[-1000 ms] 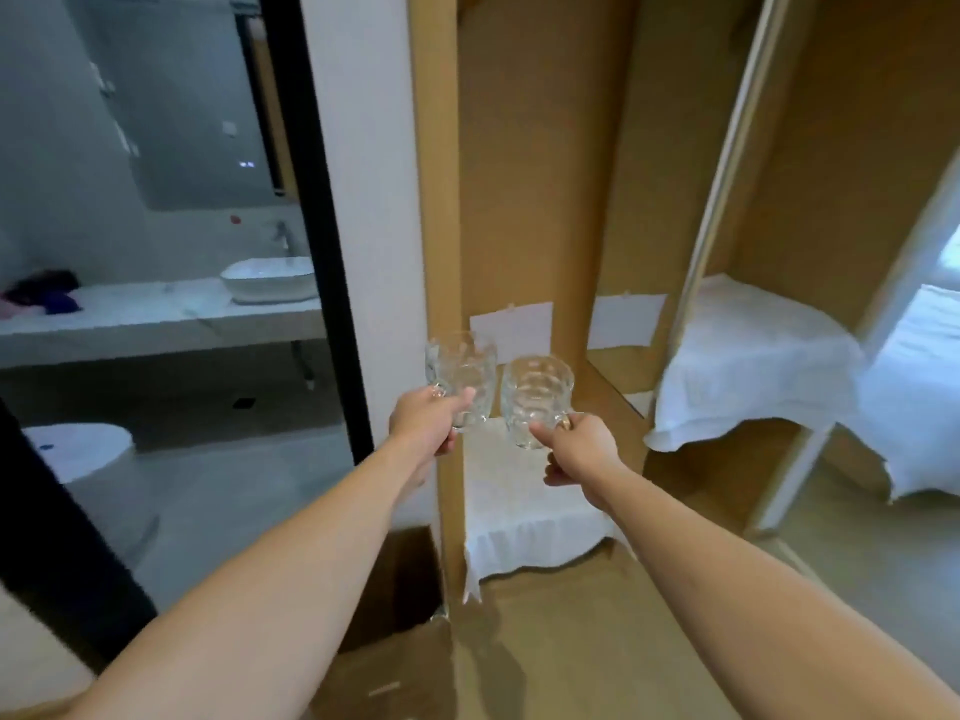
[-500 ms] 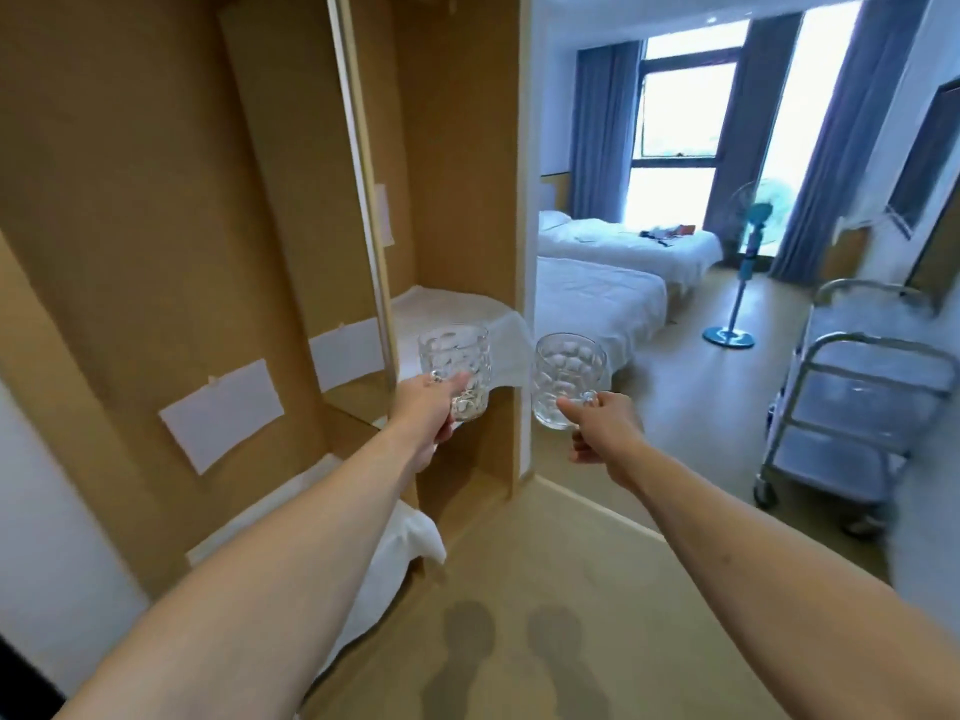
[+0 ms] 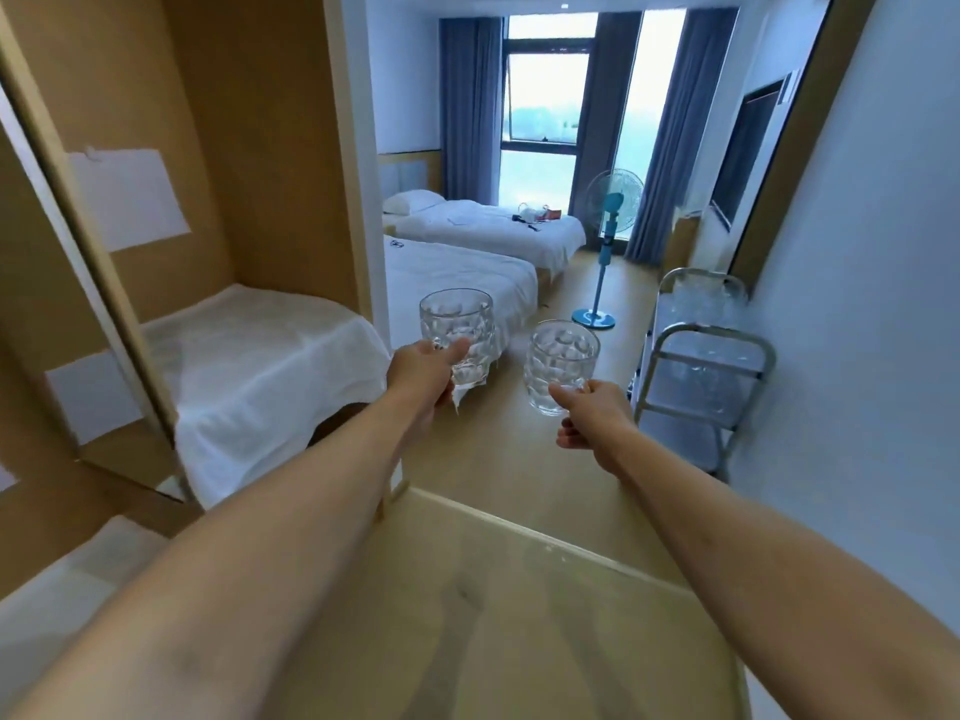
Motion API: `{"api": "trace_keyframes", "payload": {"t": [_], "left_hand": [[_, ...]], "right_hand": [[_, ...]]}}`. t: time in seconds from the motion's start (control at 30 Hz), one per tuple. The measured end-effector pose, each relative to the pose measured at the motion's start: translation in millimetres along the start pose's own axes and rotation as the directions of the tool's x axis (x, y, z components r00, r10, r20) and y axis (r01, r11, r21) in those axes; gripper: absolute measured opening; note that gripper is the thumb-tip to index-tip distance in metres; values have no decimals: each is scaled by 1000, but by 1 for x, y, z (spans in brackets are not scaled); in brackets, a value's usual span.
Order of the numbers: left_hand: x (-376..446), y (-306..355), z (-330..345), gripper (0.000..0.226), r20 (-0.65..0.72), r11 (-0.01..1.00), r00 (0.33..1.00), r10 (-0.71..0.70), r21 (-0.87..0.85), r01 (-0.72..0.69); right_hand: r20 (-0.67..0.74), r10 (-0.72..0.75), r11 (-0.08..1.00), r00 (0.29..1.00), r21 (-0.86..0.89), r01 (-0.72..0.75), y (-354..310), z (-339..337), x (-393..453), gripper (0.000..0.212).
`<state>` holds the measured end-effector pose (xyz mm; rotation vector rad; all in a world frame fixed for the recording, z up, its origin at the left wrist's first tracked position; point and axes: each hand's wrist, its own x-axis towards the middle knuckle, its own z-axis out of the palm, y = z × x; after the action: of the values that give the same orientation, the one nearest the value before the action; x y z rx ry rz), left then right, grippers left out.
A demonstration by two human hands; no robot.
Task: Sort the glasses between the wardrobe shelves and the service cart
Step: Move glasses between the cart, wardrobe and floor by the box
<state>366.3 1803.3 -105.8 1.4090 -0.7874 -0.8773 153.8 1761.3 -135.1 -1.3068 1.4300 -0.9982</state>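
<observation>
Each of my hands carries one clear dimpled glass mug, upright, at arm's length. My left hand (image 3: 423,379) grips the left glass mug (image 3: 457,332) by its side handle. My right hand (image 3: 592,415) grips the right glass mug (image 3: 558,363) the same way. The wardrobe shelf (image 3: 260,366), covered with a white cloth, is at the left, beside my left arm. The metal service cart (image 3: 704,366) stands at the right against the wall, beyond my right hand; several glasses stand blurred on its top tier.
Two white beds (image 3: 457,272) lie ahead in the room, with a blue standing fan (image 3: 608,241) near the window. The wardrobe's wooden side panel (image 3: 348,163) stands between shelf and room. A white wall (image 3: 857,330) runs along the right. Wooden floor lies between me and the cart.
The view has swung right, from the wardrobe interior to the bedroom and cart. Both hands still hold their mugs, now spread slightly further apart.
</observation>
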Motion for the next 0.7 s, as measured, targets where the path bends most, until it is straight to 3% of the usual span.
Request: {"api": "trace_keyframes", "payload": {"t": [0.3,0.5,0.7], "left_hand": [[152,-26,44,28,147,999,988,-38,24,35],[261,-26,62,66,308,996,948,-83,53,70],[338,-34,90,49,401,994,910,-106,37,99]], "right_hand": [[-130,22,1000,991,6,-21,-4,32,108,22],[-239,97,995,966,48,-88,-16,71,180,28],[-323,167,985,932,83,-148,-20,95,244,44]]}}
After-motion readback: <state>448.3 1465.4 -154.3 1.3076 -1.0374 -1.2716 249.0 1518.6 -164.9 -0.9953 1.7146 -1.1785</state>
